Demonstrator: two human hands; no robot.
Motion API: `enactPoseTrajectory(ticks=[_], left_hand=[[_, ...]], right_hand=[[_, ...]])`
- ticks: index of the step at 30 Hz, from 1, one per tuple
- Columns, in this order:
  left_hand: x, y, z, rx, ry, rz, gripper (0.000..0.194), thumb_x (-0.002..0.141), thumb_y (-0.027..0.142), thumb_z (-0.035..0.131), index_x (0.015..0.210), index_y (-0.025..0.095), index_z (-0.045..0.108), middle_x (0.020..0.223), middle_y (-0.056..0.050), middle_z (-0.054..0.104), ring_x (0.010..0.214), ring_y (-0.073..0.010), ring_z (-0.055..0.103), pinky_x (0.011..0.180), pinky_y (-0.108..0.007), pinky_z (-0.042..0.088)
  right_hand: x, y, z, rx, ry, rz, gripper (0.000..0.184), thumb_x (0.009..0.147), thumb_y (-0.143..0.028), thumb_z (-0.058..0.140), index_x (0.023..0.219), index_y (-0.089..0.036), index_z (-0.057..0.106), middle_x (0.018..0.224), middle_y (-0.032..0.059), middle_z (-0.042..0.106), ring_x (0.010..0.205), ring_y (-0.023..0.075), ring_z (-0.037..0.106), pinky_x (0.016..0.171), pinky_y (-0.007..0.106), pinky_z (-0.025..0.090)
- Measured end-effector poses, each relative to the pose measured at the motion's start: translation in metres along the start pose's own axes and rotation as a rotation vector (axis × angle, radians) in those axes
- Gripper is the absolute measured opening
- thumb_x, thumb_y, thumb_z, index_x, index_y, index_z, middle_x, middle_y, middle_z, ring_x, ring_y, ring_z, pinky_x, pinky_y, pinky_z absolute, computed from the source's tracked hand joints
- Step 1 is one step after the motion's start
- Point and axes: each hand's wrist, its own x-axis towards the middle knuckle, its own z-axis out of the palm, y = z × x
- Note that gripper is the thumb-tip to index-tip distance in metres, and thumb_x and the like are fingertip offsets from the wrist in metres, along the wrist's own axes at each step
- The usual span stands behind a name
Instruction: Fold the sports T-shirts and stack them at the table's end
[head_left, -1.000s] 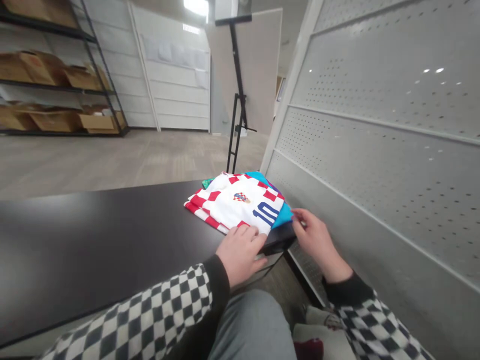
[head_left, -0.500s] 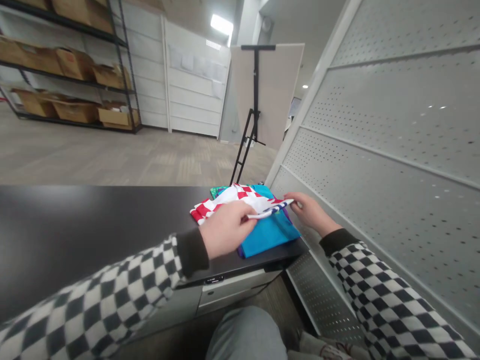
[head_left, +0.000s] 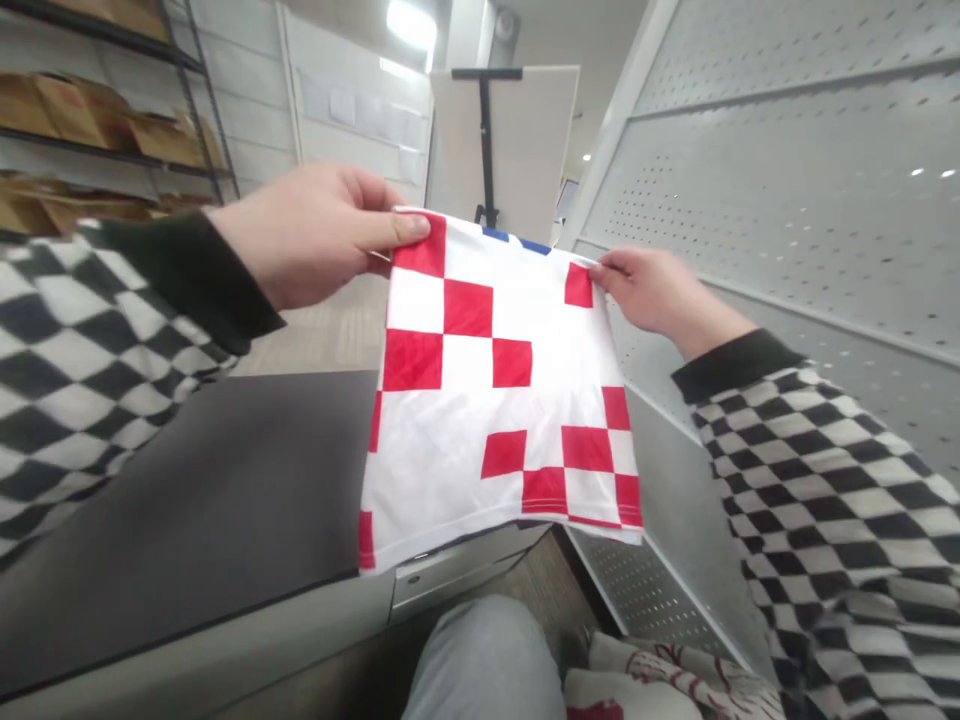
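A red-and-white checked jersey hangs spread out in front of me, folded down to a rough square, with a bit of blue along its top edge. My left hand pinches its upper left corner, thumb on the near side. At the upper right corner, the fingers of my right hand are closed on the fabric. The lower edge hangs over the front edge of the black table. Behind the jersey, the blue cloth pile seen before is hidden.
A perforated grey panel stands close along the right. Beyond the table are an easel with a board and a shelf rack with cardboard boxes. Below, a drawer and a printed beige cloth show near my knee.
Both hands have risen from the pile and moved apart, lifting the jersey and holding it upright. It now hangs facing me and covers the pile. The view has shifted slightly.
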Motion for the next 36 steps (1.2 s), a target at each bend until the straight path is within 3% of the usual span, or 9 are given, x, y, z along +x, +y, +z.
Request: enactPoseTrajectory(ticks=[7,11,17,21,24,27,29,32,36], left_hand=[[0.074,-0.038,0.023,-0.002,0.124,0.031,0.027,0.089,0.032,0.096,0.092,0.018,0.073,0.089,-0.006,0.075,0.088,-0.0251,0.074,0.084,-0.04,0.063],[0.07,-0.05,0.041,0.178,0.075,0.093,0.02,0.089,0.036,0.091,0.093,0.02,0.079,0.085,-0.005,0.075,0.08,-0.0234,0.069,0.08,-0.037,0.057],[-0.037,-0.12,0.102,0.612,-0.261,0.381,0.024,0.106,0.026,0.066,0.094,0.019,0.084,0.1,-0.011,0.082,0.097,-0.0282,0.073,0.091,-0.04,0.056],[-0.13,-0.164,0.152,0.74,-0.525,0.383,0.031,0.112,0.018,0.057,0.101,0.018,0.086,0.102,-0.012,0.082,0.096,-0.027,0.076,0.088,-0.039,0.057],[-0.178,-0.175,0.168,0.737,-0.58,0.336,0.024,0.109,0.016,0.063,0.115,0.02,0.086,0.11,-0.012,0.083,0.103,-0.0284,0.077,0.089,-0.04,0.058],[-0.208,-0.176,0.152,0.616,-0.507,0.263,0.03,0.111,0.019,0.06,0.129,0.022,0.084,0.12,-0.011,0.083,0.111,-0.0278,0.078,0.096,-0.041,0.059],[-0.22,-0.177,0.125,0.528,-0.449,0.24,0.033,0.111,0.02,0.058,0.131,0.023,0.084,0.122,-0.01,0.083,0.111,-0.0258,0.078,0.1,-0.04,0.058],[-0.23,-0.183,0.067,0.51,-0.363,0.225,0.035,0.111,0.02,0.055,0.124,0.023,0.087,0.118,-0.01,0.085,0.11,-0.0253,0.078,0.102,-0.04,0.058],[-0.233,-0.193,-0.024,0.567,-0.159,0.111,0.033,0.105,0.03,0.058,0.114,0.024,0.089,0.113,-0.011,0.087,0.107,-0.0292,0.079,0.106,-0.044,0.059]], right_hand=[[0.058,0.019,0.014,0.013,0.125,0.074,0.038,0.113,-0.049,0.057,0.1,-0.019,0.076,0.092,0.0114,0.075,0.09,0.0282,0.065,0.087,0.041,0.054],[0.04,0.045,0.006,0.045,0.154,0.096,0.041,0.114,-0.054,0.057,0.104,-0.02,0.078,0.095,0.0115,0.077,0.092,0.0286,0.068,0.09,0.044,0.057],[-0.096,0.081,0.068,0.141,-0.174,-0.019,0.042,0.112,-0.048,0.055,0.118,-0.023,0.088,0.123,0.0176,0.087,0.113,0.0353,0.079,0.102,0.052,0.064],[-0.2,0.092,0.123,0.164,-0.394,-0.066,0.041,0.109,-0.037,0.052,0.119,-0.023,0.089,0.134,0.0181,0.086,0.126,0.0374,0.081,0.115,0.059,0.062],[-0.252,0.08,0.136,0.12,-0.423,-0.027,0.038,0.108,-0.036,0.056,0.125,-0.024,0.087,0.146,0.0173,0.082,0.138,0.0392,0.076,0.123,0.064,0.058],[-0.285,0.034,0.126,0.145,-0.263,0.074,0.044,0.107,-0.048,0.062,0.141,-0.027,0.082,0.162,0.0187,0.071,0.149,0.0438,0.068,0.127,0.069,0.053],[-0.306,-0.011,0.122,0.281,-0.256,0.12,0.042,0.111,-0.051,0.058,0.142,-0.034,0.08,0.152,0.0156,0.077,0.141,0.041,0.074,0.124,0.064,0.058],[-0.338,-0.077,0.141,0.469,-0.577,0.131,0.039,0.112,-0.054,0.058,0.139,-0.039,0.081,0.142,0.011,0.083,0.129,0.0387,0.08,0.112,0.057,0.067],[-0.341,-0.135,0.204,0.287,-0.803,0.1,0.054,0.107,-0.051,0.062,0.155,-0.028,0.074,0.152,0.0215,0.077,0.14,0.0477,0.075,0.113,0.066,0.064]])
